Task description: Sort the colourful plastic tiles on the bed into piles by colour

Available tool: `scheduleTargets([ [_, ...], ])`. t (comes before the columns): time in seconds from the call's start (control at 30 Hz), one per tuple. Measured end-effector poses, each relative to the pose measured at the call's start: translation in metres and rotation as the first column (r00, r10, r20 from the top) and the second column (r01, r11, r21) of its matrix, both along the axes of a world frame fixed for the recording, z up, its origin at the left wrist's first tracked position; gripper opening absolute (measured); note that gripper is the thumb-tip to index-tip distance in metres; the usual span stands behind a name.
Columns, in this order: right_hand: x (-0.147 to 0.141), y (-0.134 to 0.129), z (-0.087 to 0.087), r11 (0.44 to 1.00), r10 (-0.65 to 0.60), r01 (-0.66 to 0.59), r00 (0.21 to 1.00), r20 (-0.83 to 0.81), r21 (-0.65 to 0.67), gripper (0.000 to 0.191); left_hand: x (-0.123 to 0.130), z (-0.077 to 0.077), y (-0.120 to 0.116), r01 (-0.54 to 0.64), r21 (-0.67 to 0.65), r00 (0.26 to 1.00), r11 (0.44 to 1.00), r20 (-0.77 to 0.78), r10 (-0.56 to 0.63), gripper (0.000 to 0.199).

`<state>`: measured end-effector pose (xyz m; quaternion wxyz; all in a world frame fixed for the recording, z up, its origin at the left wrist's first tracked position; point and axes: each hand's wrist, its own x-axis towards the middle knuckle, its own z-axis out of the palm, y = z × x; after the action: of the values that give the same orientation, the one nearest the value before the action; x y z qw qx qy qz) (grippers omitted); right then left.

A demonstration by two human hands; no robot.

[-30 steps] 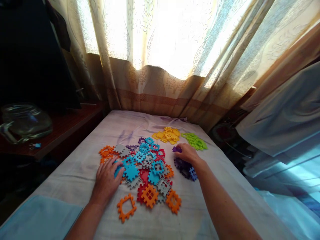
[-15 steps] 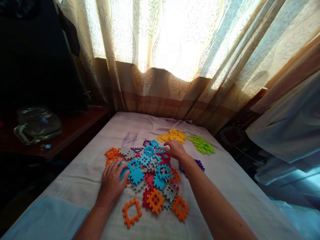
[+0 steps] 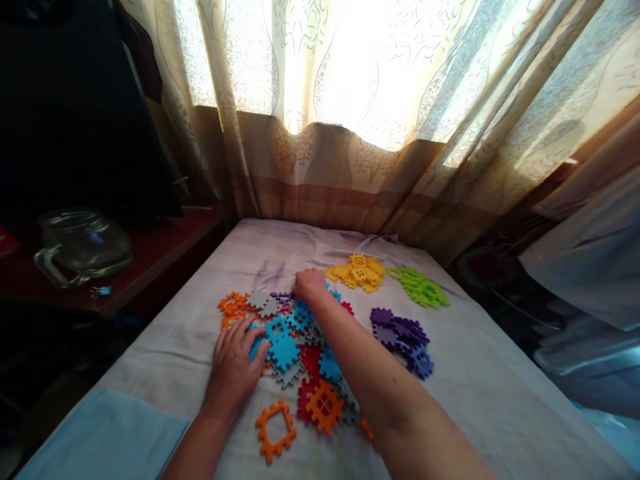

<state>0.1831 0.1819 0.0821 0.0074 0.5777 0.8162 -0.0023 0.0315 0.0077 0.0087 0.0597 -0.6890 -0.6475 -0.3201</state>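
Observation:
Flat notched plastic pieces lie in a mixed pile on the bed sheet, with blue pieces (image 3: 284, 348), an orange square (image 3: 325, 405) and red ones (image 3: 311, 360) among them. My left hand (image 3: 236, 363) rests at the pile's left side, fingers spread over a blue piece. At the far edge of the pile is my right hand (image 3: 309, 285), its fingers curled down beside purple pieces (image 3: 281, 299); what they hold, if anything, is hidden. My right forearm covers part of the pile. An orange frame (image 3: 276, 430) lies at the near side.
Yellow pieces (image 3: 359, 272), green pieces (image 3: 420, 287) and purple pieces (image 3: 401, 338) form separate groups on the right. A light blue cloth (image 3: 103, 437) lies front left. A glass jug (image 3: 83, 247) stands on a wooden table (image 3: 185, 230). Curtains hang behind the bed.
My right hand has moved left across the far part of the pile, and its fingers have curled in. My left hand remains on the blue piece. The view has shifted slightly.

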Motion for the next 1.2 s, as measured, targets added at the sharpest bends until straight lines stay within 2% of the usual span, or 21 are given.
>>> scheduleTargets([
  [0.17,0.003,0.003,0.004,0.999,0.014,-0.012,0.998,-0.057,0.029,0.031,-0.001,-0.001,0.002,-0.004,0.002,1.0,1.0,-0.001,0.004,0.026],
  [0.33,0.036,0.001,0.021,0.985,-0.119,0.14,0.974,-0.191,0.103,0.04,-0.003,-0.004,0.004,0.002,0.017,1.0,1.0,-0.008,-0.002,0.028],
  [0.43,0.078,-0.004,0.03,0.961,-0.219,0.256,0.935,-0.277,0.104,0.043,-0.004,-0.005,0.005,0.002,0.032,1.0,0.999,-0.015,-0.002,0.029],
  [0.53,0.136,-0.013,0.032,0.928,-0.328,0.366,0.886,-0.328,0.062,0.039,-0.005,-0.004,0.006,0.012,0.037,1.0,0.999,-0.029,-0.011,0.029],
  [0.67,0.21,-0.026,0.027,0.861,-0.488,0.508,0.806,-0.334,-0.031,0.034,-0.004,-0.003,0.007,0.011,0.034,0.999,0.999,-0.031,-0.01,0.03],
  [0.77,0.242,-0.033,0.018,0.822,-0.558,0.562,0.764,-0.324,-0.091,0.029,-0.005,-0.003,0.008,0.011,0.041,1.0,0.999,-0.025,-0.01,0.03],
  [0.9,0.252,-0.041,0.01,0.792,-0.603,0.598,0.738,-0.304,-0.12,0.027,-0.006,-0.003,0.008,0.017,0.051,0.999,0.999,-0.042,-0.015,0.03],
  [1.03,0.246,-0.046,0.015,0.773,-0.626,0.629,0.733,-0.265,-0.085,0.031,-0.007,-0.004,0.009,0.016,0.036,0.999,0.999,-0.048,-0.014,0.031],
  [1.1,0.24,-0.047,0.022,0.784,-0.61,0.617,0.75,-0.254,-0.063,0.034,-0.007,-0.005,0.009,0.005,0.03,0.999,1.0,-0.048,-0.004,0.03],
  [1.2,0.219,-0.045,0.031,0.832,-0.543,0.553,0.802,-0.25,-0.033,0.036,-0.006,-0.005,0.008,0.002,0.032,0.999,0.999,-0.044,0.0,0.029],
])
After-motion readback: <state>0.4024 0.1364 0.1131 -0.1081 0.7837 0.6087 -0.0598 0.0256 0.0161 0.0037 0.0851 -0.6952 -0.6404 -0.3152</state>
